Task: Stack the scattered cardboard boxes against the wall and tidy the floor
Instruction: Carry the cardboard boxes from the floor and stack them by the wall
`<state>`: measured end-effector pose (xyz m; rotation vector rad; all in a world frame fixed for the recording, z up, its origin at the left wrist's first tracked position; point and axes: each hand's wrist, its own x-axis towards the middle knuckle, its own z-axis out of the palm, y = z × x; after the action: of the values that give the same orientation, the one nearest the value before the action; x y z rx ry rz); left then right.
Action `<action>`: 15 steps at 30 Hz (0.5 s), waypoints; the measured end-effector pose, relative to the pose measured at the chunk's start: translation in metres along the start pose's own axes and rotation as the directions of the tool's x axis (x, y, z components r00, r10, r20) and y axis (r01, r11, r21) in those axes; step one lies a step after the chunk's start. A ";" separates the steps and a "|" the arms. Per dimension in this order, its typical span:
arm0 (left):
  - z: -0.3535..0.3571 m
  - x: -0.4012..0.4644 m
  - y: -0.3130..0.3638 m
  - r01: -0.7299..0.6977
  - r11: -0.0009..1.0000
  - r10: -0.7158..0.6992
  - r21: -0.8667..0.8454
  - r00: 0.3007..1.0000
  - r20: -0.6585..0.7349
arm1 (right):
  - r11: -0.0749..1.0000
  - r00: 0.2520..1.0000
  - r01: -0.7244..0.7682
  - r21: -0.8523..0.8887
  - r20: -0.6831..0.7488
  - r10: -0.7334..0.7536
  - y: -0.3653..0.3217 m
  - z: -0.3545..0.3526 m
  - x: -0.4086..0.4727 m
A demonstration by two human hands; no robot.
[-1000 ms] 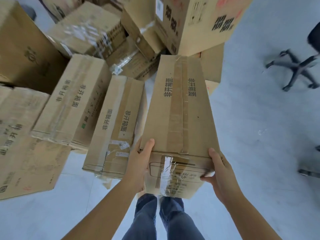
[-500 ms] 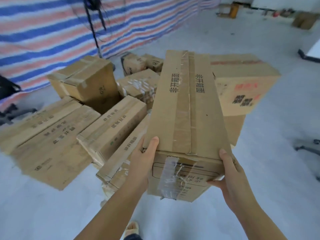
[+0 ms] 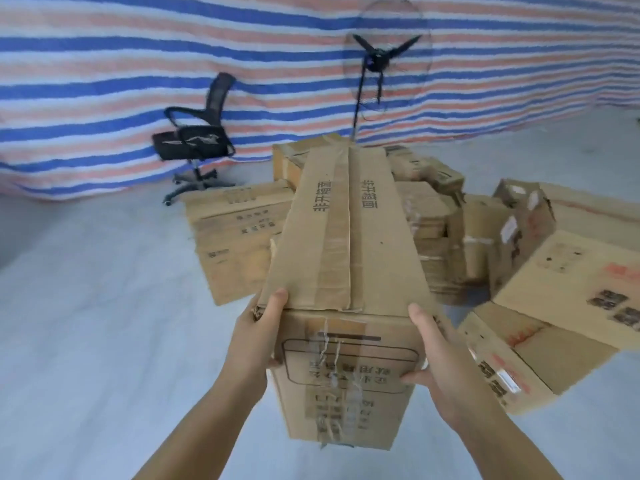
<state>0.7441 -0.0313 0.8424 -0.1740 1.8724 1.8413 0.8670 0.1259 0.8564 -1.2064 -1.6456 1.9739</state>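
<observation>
I have the long cardboard box (image 3: pixel 346 244) held up off the grey floor (image 3: pixel 104 323), my left hand (image 3: pixel 258 336) gripping its near left corner with the thumb on top, my right hand (image 3: pixel 438 355) clasping the near right corner with fingers curled onto the end face. Beyond the box lie the scattered boxes (image 3: pixel 568 271), and farther behind it an office chair (image 3: pixel 195 140) and a fan (image 3: pixel 381 60) stand by the striped tarp wall (image 3: pixel 104 64).

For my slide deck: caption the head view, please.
Both hands carry a long cardboard box above scattered boxes near a striped tarp.
</observation>
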 end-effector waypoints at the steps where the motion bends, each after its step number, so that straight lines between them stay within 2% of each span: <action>1: -0.015 -0.006 -0.005 0.008 1.000 -0.009 -0.012 0.999 -0.046 | 0.999 0.999 -0.007 -0.036 0.036 0.008 0.003 0.010 -0.003; 5: -0.085 -0.041 -0.027 0.024 0.995 -0.043 -0.096 0.978 -0.203 | 0.984 0.981 -0.036 -0.172 0.183 0.068 0.024 0.059 -0.028; 9: -0.166 -0.091 -0.056 0.015 0.983 -0.083 -0.184 0.926 -0.367 | 0.955 0.933 0.005 -0.296 0.345 0.102 0.056 0.117 -0.077; 15: -0.296 -0.194 -0.106 -0.028 0.957 -0.148 -0.287 0.806 -0.573 | 0.920 0.804 0.099 -0.380 0.576 0.151 0.114 0.203 -0.191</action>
<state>0.8802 -0.3738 0.8178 -1.0063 1.9239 2.1691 0.8612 -0.1737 0.8276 -0.7326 -2.4446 2.2600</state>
